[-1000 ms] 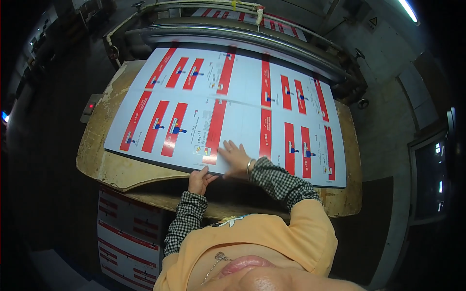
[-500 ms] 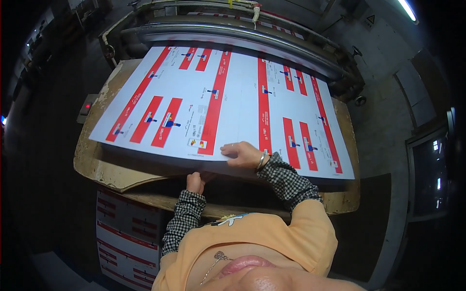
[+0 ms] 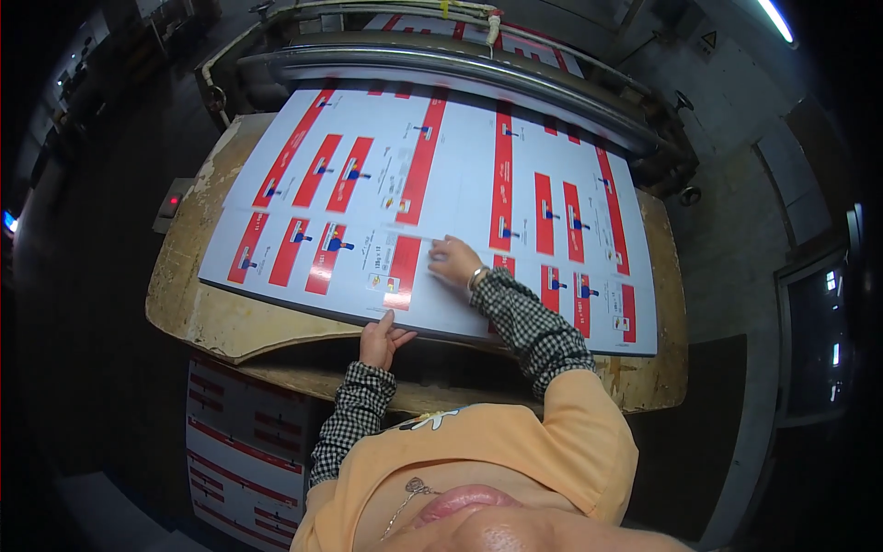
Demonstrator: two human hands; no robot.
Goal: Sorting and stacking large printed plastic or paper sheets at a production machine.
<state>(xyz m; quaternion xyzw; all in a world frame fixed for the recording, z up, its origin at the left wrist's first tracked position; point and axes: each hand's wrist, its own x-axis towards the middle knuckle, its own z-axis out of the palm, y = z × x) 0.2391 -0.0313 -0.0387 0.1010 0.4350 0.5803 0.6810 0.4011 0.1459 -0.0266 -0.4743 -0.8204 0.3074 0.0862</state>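
A printed white sheet [image 3: 469,184] with red bars and blue figures runs forward under a long metal roller [image 3: 460,69]. Its trailing edge crosses the top of a stack of like-printed sheets [image 3: 418,308]. Beside that edge, near the middle, my right hand [image 3: 455,262] lies over the paper, fingers bent but apart, holding nothing that shows. At the stack's front edge is my left hand [image 3: 377,342]. Its thumb points up against the edge and its fingers stretch to the right, spread from the thumb.
A worn wooden board [image 3: 198,304] with a curved front cutout bears the stack. More printed sheets [image 3: 244,460] show below it at left. A box with a red light [image 3: 173,201] sits left of the board. Handwheels [image 3: 688,195] stick out at the machine's right.
The upper sheet has slid forward toward the roller, uncovering the front of the sheet beneath. My right hand has moved forward and slightly left; my left hand has come up to the stack's edge.
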